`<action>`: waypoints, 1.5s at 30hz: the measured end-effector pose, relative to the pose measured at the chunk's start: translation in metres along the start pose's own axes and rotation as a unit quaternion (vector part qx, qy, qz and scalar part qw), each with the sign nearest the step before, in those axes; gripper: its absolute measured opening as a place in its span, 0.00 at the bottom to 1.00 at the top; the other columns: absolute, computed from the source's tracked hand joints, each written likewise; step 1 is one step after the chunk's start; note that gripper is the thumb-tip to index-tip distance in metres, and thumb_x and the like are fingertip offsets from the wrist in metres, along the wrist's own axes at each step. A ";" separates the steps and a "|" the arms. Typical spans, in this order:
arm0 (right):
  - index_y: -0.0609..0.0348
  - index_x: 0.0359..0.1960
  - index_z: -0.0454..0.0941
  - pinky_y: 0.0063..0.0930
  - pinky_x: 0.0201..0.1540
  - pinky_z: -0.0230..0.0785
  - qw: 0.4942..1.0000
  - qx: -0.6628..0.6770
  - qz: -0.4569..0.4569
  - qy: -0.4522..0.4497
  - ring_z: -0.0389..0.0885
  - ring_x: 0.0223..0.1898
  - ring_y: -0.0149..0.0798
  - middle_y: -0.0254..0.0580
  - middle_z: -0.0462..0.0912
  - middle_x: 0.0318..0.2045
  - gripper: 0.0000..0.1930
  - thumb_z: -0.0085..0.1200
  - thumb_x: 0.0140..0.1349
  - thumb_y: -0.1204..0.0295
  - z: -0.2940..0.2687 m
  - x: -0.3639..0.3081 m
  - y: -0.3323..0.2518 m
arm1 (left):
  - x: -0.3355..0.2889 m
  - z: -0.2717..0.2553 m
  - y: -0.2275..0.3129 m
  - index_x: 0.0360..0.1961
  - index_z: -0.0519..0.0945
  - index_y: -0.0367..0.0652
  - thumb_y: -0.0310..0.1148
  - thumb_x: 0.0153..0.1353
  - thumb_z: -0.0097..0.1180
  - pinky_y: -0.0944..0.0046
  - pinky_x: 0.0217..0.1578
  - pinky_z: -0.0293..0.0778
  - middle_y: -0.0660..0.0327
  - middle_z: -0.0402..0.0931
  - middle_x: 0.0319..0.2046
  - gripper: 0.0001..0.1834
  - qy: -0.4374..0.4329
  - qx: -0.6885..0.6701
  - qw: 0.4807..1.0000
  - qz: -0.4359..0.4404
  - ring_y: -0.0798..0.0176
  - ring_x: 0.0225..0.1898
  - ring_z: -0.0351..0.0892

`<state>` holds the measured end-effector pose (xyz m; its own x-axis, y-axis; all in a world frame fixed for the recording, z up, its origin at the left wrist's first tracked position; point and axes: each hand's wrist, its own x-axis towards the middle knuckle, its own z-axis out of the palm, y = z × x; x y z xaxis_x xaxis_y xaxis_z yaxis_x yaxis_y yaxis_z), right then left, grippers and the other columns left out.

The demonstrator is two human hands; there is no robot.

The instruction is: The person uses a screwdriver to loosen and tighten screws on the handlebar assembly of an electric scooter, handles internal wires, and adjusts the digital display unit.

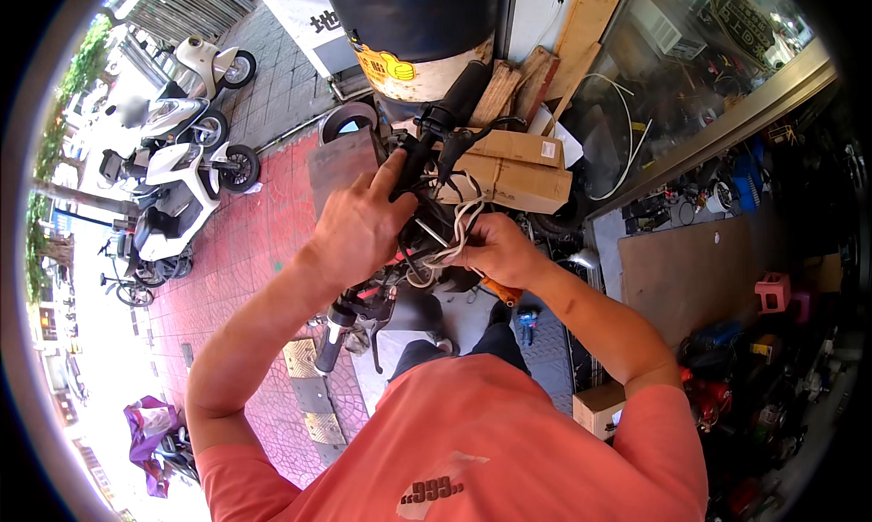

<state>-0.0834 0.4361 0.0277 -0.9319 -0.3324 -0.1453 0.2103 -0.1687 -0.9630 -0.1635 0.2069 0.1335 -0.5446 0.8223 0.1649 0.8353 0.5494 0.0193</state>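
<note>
A two-wheeler's black handlebar runs from its far grip (461,93) to its near grip (331,342), with a brake lever beside each. My left hand (354,227) is closed over the middle of the bar, its index finger stretched along the black part. A screwdriver (500,290) with an orange handle is in my right hand (501,248), whose fingers are closed near the top of the handle. Its bare shaft points up and left into the wiring at the bar's centre. Whitish cables (461,227) loop beside my right fingers. The screwdriver's tip is hidden.
Cardboard boxes (513,184), wooden boards (536,81) and a large black bin (409,22) stand beyond the handlebar. Parked white scooters (177,172) line the left. A blue power tool (528,322) lies by my feet. Shop clutter and a pink stool (772,292) are on the right.
</note>
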 end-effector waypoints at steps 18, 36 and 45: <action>0.62 0.37 0.83 0.21 0.23 0.66 0.989 -0.016 0.142 -0.033 0.74 0.20 0.23 0.30 0.78 0.22 0.09 0.67 0.71 0.70 -0.028 -0.059 -0.011 | -0.035 -0.023 0.000 0.39 0.79 0.36 0.26 0.61 0.60 0.51 0.49 0.80 0.46 0.80 0.53 0.07 0.200 -0.125 0.970 -0.053 0.49 0.51 0.82; 0.61 0.36 0.85 0.24 0.22 0.64 0.990 -0.068 0.095 -0.078 0.74 0.19 0.24 0.32 0.80 0.22 0.07 0.62 0.69 0.70 0.010 -0.002 -0.022 | -0.098 0.029 0.023 0.43 0.80 0.36 0.29 0.68 0.44 0.71 0.16 0.52 0.72 0.57 0.21 0.13 0.297 -0.666 0.512 -0.454 0.76 0.18 0.54; 0.63 0.36 0.84 0.23 0.23 0.65 0.993 -0.048 0.090 -0.064 0.75 0.19 0.25 0.34 0.80 0.22 0.08 0.63 0.70 0.70 0.008 -0.003 -0.015 | -0.079 0.026 0.035 0.49 0.88 0.33 0.32 0.62 0.60 0.63 0.30 0.74 0.61 0.78 0.22 0.18 0.158 -0.333 0.791 -0.489 0.69 0.25 0.76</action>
<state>-0.0814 0.4319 0.0448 -0.8349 -0.4660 -0.2930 0.3356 -0.0091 -0.9419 -0.0929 0.1651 0.0950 -0.9965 -0.0828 -0.0132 -0.0614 0.6126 0.7880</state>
